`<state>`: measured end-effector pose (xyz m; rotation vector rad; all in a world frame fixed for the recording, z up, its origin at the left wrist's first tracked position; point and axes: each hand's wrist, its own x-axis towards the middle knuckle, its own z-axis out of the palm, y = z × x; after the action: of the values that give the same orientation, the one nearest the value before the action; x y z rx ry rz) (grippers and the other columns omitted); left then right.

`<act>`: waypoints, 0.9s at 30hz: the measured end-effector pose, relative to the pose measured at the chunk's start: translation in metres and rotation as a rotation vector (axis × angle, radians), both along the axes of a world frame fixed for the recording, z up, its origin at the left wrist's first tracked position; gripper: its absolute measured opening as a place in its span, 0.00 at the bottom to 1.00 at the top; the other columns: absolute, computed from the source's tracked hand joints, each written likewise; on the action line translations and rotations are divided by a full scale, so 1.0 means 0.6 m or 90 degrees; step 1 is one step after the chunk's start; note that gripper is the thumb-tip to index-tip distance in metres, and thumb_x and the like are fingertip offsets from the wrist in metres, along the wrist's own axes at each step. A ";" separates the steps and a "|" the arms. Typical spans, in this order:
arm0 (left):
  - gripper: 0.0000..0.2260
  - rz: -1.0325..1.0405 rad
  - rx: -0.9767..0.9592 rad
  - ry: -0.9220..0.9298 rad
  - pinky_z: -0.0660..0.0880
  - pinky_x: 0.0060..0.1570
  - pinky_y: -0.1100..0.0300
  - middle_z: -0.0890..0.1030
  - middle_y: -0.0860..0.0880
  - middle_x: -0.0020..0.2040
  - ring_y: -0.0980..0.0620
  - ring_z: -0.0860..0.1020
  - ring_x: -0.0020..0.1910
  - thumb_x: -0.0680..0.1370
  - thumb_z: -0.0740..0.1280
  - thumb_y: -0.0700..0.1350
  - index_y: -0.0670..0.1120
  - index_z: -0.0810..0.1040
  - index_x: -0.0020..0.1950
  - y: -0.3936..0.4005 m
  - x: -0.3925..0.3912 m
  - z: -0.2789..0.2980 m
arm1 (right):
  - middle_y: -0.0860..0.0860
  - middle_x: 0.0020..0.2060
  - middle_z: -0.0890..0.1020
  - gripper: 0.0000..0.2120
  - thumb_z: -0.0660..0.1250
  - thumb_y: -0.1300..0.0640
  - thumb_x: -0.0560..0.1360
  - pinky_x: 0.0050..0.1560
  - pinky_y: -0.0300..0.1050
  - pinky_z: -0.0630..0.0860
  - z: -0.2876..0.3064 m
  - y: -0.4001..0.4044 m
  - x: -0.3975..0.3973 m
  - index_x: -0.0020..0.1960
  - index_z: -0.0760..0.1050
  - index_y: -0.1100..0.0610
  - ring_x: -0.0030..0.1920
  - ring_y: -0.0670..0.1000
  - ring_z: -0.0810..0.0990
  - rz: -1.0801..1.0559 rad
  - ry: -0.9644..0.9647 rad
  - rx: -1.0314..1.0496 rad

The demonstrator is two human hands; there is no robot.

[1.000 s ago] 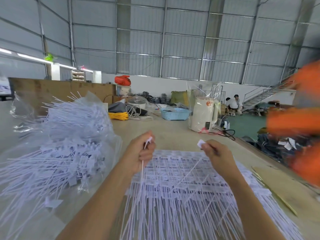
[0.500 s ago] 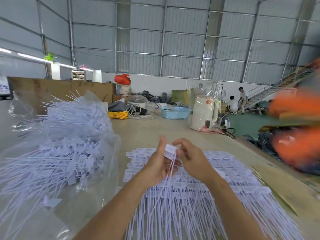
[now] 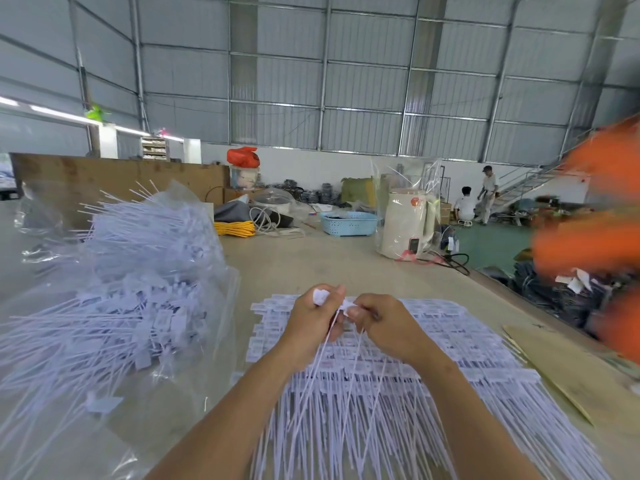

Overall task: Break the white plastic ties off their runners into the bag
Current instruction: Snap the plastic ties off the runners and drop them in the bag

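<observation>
Pinching white ties point(image 3: 341, 344) in my left grip point(image 3: 310, 318) and right grip point(image 3: 377, 320); yanking unevenly could scatter them short of the bag point(image 3: 214, 271).

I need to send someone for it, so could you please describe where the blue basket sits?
Look along the far end of the long beige table. The blue basket sits between coiled yellow cord and a cream appliance in clear plastic; it alone is pale blue with perforated sides.

On the worktop point(image 3: 311, 265) we have the sheet of ties on runners point(image 3: 433, 344) before us, our hands point(image 3: 341, 315) over its far edge. The bag point(image 3: 114, 282) of loose ties lies left; a basket point(image 3: 349, 223) sits behind.
</observation>
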<state>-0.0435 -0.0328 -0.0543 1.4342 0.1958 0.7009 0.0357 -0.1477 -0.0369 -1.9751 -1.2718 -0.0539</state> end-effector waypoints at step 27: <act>0.11 0.107 0.264 -0.068 0.63 0.21 0.70 0.72 0.53 0.26 0.59 0.67 0.22 0.76 0.64 0.52 0.46 0.72 0.39 0.069 -0.227 0.243 | 0.56 0.32 0.76 0.15 0.60 0.55 0.79 0.40 0.50 0.70 -0.021 -0.036 0.064 0.36 0.71 0.61 0.36 0.55 0.74 -0.139 -0.058 0.012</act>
<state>-0.1799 0.0087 0.0914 1.7826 0.0902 0.9953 0.0740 -0.1693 -0.0496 -2.1080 -1.1025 -0.2645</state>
